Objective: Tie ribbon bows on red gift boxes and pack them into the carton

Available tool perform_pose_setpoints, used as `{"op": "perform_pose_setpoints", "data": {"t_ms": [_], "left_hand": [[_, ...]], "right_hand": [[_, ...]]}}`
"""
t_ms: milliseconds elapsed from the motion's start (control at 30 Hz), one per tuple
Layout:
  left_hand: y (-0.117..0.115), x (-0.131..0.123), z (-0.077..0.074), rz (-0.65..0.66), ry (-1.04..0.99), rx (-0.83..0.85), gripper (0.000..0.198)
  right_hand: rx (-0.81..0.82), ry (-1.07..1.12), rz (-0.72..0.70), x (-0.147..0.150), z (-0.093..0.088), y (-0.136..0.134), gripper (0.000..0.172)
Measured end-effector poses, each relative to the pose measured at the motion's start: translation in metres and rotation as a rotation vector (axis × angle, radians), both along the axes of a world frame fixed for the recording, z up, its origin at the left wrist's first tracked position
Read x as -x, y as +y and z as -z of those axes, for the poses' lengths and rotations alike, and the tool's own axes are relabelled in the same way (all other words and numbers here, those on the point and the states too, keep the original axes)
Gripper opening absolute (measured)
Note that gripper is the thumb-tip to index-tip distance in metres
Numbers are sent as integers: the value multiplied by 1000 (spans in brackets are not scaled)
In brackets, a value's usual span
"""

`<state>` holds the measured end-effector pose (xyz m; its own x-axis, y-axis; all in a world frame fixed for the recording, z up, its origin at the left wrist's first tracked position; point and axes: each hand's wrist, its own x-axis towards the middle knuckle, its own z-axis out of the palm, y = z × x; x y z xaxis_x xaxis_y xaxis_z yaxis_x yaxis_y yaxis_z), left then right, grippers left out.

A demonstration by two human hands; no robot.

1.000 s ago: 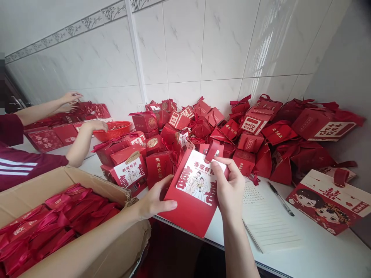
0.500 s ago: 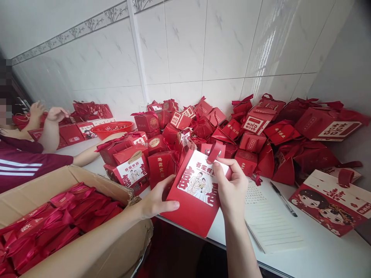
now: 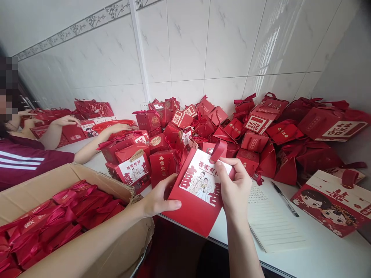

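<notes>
A red gift box (image 3: 188, 216) with a white panel showing a cartoon bride and groom is between my hands, tilted over the table's front edge. My left hand (image 3: 160, 199) grips its left side, thumb across the front and the other fingers behind. At the upper right, my right hand (image 3: 234, 185) pinches the top edge near the red strap handle (image 3: 219, 150), thumb on the white panel. Just behind it stand more red gift boxes, among them one with the same couple print (image 3: 133, 170).
An open cardboard box (image 3: 116, 247) full of ribboned red boxes stands at left. A lined notepad (image 3: 278, 227), a pen (image 3: 285, 199) and a cartoon-faced gift box (image 3: 327, 204) lie at right. A co-worker's arm (image 3: 92, 144) reaches to a red basket (image 3: 101, 126).
The co-worker's hands have come down, one now over the red basket and another onto the boxes beside it. My hands keep the same hold on the gift box; the view has shifted slightly.
</notes>
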<state>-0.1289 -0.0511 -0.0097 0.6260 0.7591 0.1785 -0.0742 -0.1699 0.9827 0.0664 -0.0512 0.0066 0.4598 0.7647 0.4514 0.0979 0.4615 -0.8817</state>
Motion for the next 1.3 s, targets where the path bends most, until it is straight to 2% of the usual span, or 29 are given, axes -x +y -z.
{"op": "perform_pose_setpoints", "data": {"t_ms": [200,300,333,467,667,800,1000,1067,1167,1233,1300], "left_hand": [[-9,-4,-3,-9,-25,29,71],[-22,-15,-7,53,-11,36,76],[-27,-20,-8,90,-4,29,79],[-43,-35,-11,174,-4,-59,93],[-44,-25,-9,207,91,-68,92],[-43,-21,-6,198,95,-77,91],[-43,-28,-11,192,70,-81,95],[-42,-28,-13,137,54,-57,94],[-41,-24,-17,-26,-23,-38,96],[-41,-18,-24,-143,-12,-101,98],[-45,-9,-33,-285,75,-255,97]], "right_hand": [[-72,52,-68,-3,-2,-2,26],[-76,132,-149,-13,-8,-10,40],[-52,158,-184,-16,-10,-14,40],[26,201,-294,-28,-18,-32,18],[47,179,-240,-28,-27,-50,17],[33,141,-209,-28,-28,-52,22],[20,162,-203,-31,-26,-50,17],[2,187,-133,-31,-24,-44,15],[-125,314,119,-26,-20,-31,14],[-243,411,270,-17,-16,-21,15],[-338,469,285,-3,-11,-14,17]]}}
